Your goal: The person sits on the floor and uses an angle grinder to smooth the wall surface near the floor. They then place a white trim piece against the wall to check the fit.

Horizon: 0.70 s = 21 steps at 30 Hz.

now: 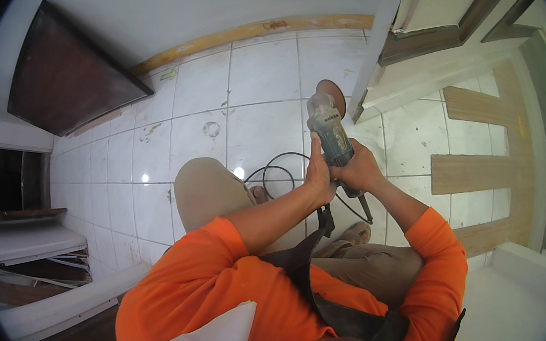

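Note:
Both hands are around the body of a dark-green and grey angle grinder [334,137], pointing away from me over the floor. A reddish-brown round disc [332,95] sits at its far end, near the bottom edge of a white door [372,81]. My left hand [318,174] grips the grinder from the left, a digit laid along its side. On the right side my right hand [359,169] is closed around the body. The black power cord [275,166] loops on the tiles beside my knee. Whether the disc spins cannot be told.
A comb-shaped wooden piece [478,175] lies on the floor at right. Toward the left, a dark-brown wooden panel [71,77] leans against the wall. A wooden strip [255,34] runs along the wall base. White furniture parts [35,244] stand at lower left.

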### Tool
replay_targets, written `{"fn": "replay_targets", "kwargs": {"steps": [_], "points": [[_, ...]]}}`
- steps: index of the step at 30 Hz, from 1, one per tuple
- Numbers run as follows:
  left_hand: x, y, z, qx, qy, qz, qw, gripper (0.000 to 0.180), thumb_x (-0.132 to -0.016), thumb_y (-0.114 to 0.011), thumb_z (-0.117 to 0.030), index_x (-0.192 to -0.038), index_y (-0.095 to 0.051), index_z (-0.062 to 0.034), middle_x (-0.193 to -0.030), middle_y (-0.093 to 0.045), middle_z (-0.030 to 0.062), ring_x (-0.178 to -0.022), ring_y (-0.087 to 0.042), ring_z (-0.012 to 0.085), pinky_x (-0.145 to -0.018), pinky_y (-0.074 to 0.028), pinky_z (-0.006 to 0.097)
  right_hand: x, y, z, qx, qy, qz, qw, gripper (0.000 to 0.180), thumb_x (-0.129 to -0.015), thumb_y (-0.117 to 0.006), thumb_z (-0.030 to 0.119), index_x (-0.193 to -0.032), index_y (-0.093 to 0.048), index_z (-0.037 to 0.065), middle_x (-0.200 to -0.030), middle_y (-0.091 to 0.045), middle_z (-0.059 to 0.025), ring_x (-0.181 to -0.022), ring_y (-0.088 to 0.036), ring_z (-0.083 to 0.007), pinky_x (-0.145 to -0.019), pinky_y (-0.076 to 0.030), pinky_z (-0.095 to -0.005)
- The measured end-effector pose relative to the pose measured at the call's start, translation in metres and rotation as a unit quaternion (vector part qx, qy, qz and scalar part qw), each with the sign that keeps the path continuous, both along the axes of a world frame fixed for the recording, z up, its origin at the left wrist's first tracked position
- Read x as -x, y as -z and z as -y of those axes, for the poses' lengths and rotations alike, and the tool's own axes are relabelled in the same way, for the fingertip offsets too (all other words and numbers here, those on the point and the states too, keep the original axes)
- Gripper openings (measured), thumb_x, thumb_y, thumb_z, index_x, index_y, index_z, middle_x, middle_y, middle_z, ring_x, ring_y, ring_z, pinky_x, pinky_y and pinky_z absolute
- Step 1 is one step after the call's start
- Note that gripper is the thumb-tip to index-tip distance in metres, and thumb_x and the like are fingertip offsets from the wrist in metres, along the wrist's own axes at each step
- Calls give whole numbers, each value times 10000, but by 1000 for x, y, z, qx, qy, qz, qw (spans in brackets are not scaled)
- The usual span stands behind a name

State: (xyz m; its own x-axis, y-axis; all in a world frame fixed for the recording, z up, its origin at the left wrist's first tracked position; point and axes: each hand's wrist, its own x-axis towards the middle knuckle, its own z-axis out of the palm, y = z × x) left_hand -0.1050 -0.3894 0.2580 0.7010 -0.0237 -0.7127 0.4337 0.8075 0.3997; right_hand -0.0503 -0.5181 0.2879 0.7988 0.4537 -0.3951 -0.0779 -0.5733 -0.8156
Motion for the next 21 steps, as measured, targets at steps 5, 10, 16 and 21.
{"fn": "replay_targets", "kwargs": {"steps": [5, 10, 16, 21], "points": [[2, 24, 21, -134, 78, 15, 988, 712, -954, -670, -665, -1346, -593, -75, -1239, -670, 102, -1134, -656, 277, -1019, -510, 480, 1, 20, 15, 33, -4, 26, 999, 685, -712, -878, 325, -1245, -629, -25, -1069, -750, -247, -1014, -745, -380, -907, -576, -430], [1, 27, 43, -167, 110, -33, 979, 662, -917, -803, -487, -1287, -632, 35, -1163, -693, 128, -991, -685, 229, -846, -568, 382, 5, 38, 38, 58, 3, 2, 998, 601, -757, -844, 291, -1225, -628, -18, -1058, -745, -261, -1018, -739, -404, -894, -574, -443], [-12, 47, 62, -133, 128, -9, 983, 656, -924, -792, -496, -1272, -636, 38, -1150, -698, 137, -982, -702, 238, -811, -591, 396, -3, 53, 55, 92, 29, 6, 995, 574, -757, -857, 287, -1183, -636, -28, -1057, -742, -264, -1006, -743, -389, -872, -572, -445], [-13, 59, 67, -112, 129, -7, 985, 668, -926, -795, -485, -1285, -614, 49, -1174, -692, 147, -1023, -708, 256, -849, -605, 428, -4, 60, 62, 83, 22, 14, 996, 579, -756, -855, 296, -1183, -638, -29, -1046, -742, -261, -998, -743, -382, -870, -570, -441]]}}
